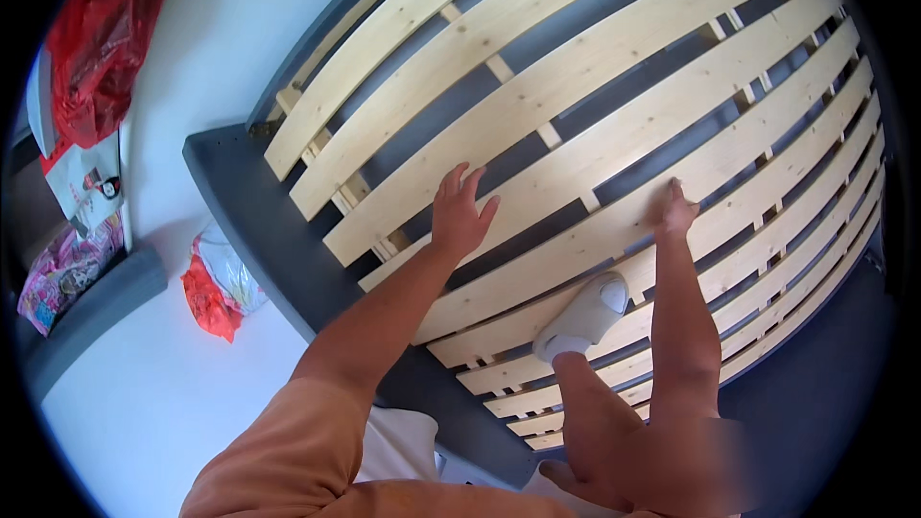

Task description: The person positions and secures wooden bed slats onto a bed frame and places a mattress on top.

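Note:
Pale wooden slats (595,149) lie side by side across a dark grey frame (251,201). My left hand (460,216) reaches over the slats with its fingers apart and holds nothing; whether it touches the wood I cannot tell. Farther right, my right hand (678,211) is closed at the edge of one slat (556,267), its fingers curled and partly hidden. My foot, in a light shoe (585,315), stands on the slats between my two forearms.
Short wooden cross-pieces (549,135) show in the gaps. On the left are a large red plastic bag (106,38), a colourful patterned package (69,273) and a red and clear bag (213,293) on the pale floor (153,374). A dark grey surface (815,379) lies at right.

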Demonstrator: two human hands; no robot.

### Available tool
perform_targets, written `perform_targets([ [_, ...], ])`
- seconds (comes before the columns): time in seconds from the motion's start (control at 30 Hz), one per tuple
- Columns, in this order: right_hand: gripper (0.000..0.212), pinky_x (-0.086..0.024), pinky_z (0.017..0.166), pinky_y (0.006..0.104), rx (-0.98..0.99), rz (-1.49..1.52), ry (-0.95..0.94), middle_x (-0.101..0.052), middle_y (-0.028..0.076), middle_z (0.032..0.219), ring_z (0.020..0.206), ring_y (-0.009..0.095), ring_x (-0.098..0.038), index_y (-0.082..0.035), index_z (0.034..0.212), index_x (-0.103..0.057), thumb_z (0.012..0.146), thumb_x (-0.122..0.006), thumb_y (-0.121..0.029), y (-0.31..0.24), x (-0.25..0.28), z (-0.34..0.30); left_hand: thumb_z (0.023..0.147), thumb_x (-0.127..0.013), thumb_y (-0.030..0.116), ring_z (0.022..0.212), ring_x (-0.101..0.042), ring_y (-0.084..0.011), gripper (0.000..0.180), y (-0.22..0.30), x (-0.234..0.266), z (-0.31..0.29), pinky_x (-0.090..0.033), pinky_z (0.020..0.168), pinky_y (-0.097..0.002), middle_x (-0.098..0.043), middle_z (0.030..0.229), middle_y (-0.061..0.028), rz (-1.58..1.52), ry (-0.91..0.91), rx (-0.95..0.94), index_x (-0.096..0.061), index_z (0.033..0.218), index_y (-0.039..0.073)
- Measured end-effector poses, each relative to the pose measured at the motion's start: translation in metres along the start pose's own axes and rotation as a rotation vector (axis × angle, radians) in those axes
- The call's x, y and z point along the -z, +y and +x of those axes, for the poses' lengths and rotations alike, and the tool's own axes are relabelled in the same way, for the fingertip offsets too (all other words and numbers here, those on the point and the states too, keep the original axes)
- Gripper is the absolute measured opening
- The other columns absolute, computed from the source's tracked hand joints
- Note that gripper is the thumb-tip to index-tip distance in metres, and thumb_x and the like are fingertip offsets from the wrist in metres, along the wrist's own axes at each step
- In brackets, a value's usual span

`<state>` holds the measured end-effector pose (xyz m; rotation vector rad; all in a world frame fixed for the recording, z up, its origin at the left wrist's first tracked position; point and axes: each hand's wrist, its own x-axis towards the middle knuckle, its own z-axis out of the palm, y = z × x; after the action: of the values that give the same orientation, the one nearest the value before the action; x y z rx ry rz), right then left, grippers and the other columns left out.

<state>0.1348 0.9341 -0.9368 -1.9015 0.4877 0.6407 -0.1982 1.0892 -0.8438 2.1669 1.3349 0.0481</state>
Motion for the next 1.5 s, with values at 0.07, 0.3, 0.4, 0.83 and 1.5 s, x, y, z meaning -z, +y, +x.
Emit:
perform_targets([
  [0.07,0.046,-0.046,0.066,0.0328,0.189,-0.045,0.121,-0.052,0.012,0.092,0.076,0.02,-0.052,0.004,0.098,-0.042,0.073,-0.073,-0.019,0.026,0.008,0.027,0.08,-0.062,0.026,0.114,-0.041,-0.0363,0.047,-0.004,0.001,-0.002,-0.035,0.095,-0.0438,-0.04,0.126,-0.0186,-0.022,-0.002,0.014,-0.047,0.12,0.007],
  [0.3,0.058,-0.044,0.087,0.033,0.243,-0.1,-0.097,-0.049,0.016,0.118,0.104,0.024,-0.052,0.006,0.121,-0.035,0.078,-0.069,-0.015,0.006,-0.003,0.002,0.079,-0.062,0.034,0.125,-0.03,-0.0389,0.061,-0.02,-0.016,-0.025,-0.027,0.102,-0.045,-0.03,0.136,-0.0207,0.066,-0.093,0.085,-0.039,0.131,0.011],
  [0.4,0.061,-0.042,0.091,0.0336,0.262,-0.227,-0.002,-0.049,0.015,0.12,0.106,0.025,-0.051,0.004,0.123,-0.034,0.078,-0.069,-0.018,0.006,-0.012,-0.003,0.079,-0.06,0.042,0.129,-0.023,-0.0411,0.07,-0.025,-0.027,-0.036,-0.023,0.104,-0.0478,-0.022,0.141,-0.0227,0.165,-0.17,0.159,-0.032,0.137,0.014],
  [0.83,0.094,-0.036,0.098,0.0411,0.487,-0.922,0.03,-0.048,0.025,0.121,0.114,0.038,-0.045,0.004,0.129,-0.035,0.064,-0.072,-0.055,0.01,0.009,0.004,0.081,-0.061,0.031,0.122,-0.035,-0.0386,0.056,-0.06,0.029,-0.032,-0.031,0.101,-0.0434,-0.037,0.132,-0.0223,-0.015,0.013,0.067,-0.043,0.128,0.008],
  [1.5,0.085,-0.04,0.095,0.0363,0.404,-0.641,-0.379,-0.038,0.02,0.13,0.114,0.031,-0.045,-0.007,0.136,-0.031,0.069,-0.076,-0.034,-0.028,0.024,-0.466,0.085,-0.057,0.022,0.123,-0.036,-0.0334,0.052,-0.084,0.307,-0.148,-0.03,0.101,-0.0392,-0.04,0.131,-0.0194,-0.369,0.015,-0.131,-0.039,0.131,0.005],
])
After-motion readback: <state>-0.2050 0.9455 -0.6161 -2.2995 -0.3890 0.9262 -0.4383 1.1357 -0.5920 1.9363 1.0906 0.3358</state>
